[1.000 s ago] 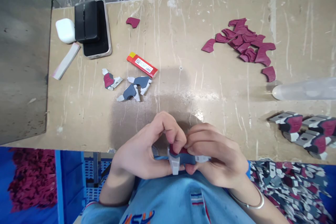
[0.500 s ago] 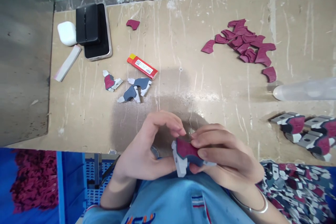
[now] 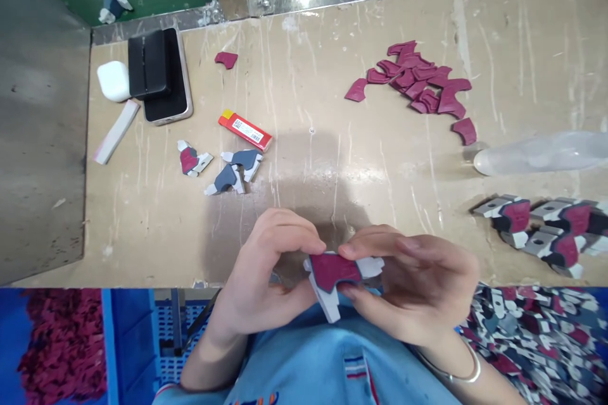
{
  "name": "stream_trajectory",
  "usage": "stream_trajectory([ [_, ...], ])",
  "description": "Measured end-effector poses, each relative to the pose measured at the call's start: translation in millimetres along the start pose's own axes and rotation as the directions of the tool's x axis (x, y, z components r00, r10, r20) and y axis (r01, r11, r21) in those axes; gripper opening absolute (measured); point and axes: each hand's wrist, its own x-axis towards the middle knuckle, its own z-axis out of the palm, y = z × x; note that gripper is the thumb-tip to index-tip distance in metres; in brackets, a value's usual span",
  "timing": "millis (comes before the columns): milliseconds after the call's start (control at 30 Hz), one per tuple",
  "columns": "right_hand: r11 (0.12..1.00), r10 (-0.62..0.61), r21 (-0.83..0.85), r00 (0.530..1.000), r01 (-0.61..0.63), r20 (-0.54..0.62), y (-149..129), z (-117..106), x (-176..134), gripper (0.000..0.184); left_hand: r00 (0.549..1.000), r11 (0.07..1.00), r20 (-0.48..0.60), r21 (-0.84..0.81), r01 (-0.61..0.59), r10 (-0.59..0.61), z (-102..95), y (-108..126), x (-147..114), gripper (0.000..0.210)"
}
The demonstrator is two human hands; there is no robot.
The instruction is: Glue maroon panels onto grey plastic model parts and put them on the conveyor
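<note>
Close to my body, above the table's front edge, I hold a small plastic part (image 3: 335, 273) with a maroon inlay on a dark grey and white body. My left hand (image 3: 273, 272) grips its left side, index fingertip at the top edge and thumb by the white leg. On the right side my right hand (image 3: 413, 278) pinches it between thumb and index finger, the other fingers curled. Farther up the table lie two grey-and-white parts (image 3: 244, 158) without maroon and one part with a maroon face (image 3: 189, 161).
Loose maroon pieces (image 3: 418, 79) lie piled at the back right, one maroon piece (image 3: 227, 60) farther left. A clear bottle (image 3: 541, 152) and assembled parts (image 3: 515, 215) are at right. A lighter-like red packet (image 3: 246, 130), phone (image 3: 183, 88), black case (image 3: 149, 63) and metal wall (image 3: 42, 139) are left.
My right hand has shifted its hold, and the part now lies with its maroon face more toward me. My left index fingertip has come down to the part. The camera view has turned slightly.
</note>
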Motion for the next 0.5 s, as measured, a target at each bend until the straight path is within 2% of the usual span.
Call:
stream_trajectory([
  [100,0.995,0.008,-0.100,1.000,-0.008,-0.004,-2.1,-11.0,-1.8,0.073,1.000,0.998,-0.015,0.070,0.009,-0.008,1.1,1.4,-2.2,0.048],
  [167,0.951,-0.014,-0.309,1.000,0.014,-0.001,-4.9,-34.3,-4.4,0.063,0.997,0.989,-0.041,0.132,0.064,-0.059,0.4,3.0,-4.9,0.052],
  [233,0.808,-0.067,-0.586,0.998,0.057,0.005,-8.8,-67.2,-10.4,0.047,0.991,0.976,-0.068,0.176,0.126,-0.116,-2.3,3.7,-7.5,0.054],
  [333,0.489,-0.141,-0.870,0.990,0.062,-0.008,-13.2,-114.7,-23.5,0.028,0.985,0.976,-0.091,0.153,0.157,-0.145,-8.1,2.0,-8.3,0.055],
  [400,0.351,-0.138,-0.936,0.989,0.001,-0.051,-11.6,-134.0,-30.0,0.025,0.985,0.979,-0.096,0.131,0.156,-0.144,-12.2,0.9,-6.4,0.056],
  [500,0.243,-0.102,-0.969,0.992,-0.052,-0.078,-2.1,-147.4,-32.0,0.028,0.990,0.974,-0.073,0.187,0.130,-0.118,-21.2,1.4,-1.3,0.055],
])
